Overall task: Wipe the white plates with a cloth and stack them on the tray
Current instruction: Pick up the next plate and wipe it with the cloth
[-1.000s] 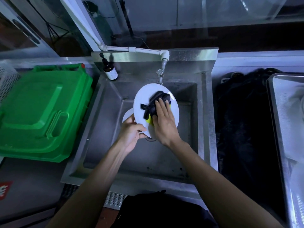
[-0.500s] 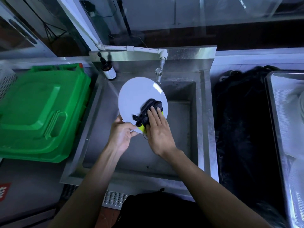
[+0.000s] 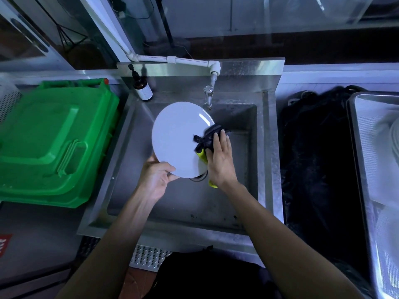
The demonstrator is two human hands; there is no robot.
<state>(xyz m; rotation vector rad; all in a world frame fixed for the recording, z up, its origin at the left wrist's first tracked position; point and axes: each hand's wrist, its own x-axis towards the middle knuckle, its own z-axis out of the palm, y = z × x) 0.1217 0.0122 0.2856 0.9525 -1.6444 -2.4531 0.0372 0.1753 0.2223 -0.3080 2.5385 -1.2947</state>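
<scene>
Both hands on it over the sink (image 3: 267, 147): my left hand (image 3: 156, 180) pinches the white plate (image 3: 177, 139) at its near rim, my right hand (image 3: 220, 160), fingers nearly straight, presses the cloth (image 3: 208, 140), which has slid from the plate's middle a second ago to its right edge. So this face looks almost wiped; stacking comes next. Tray (image 3: 356, 147) far right is cut off, its contents a pale blur.
</scene>
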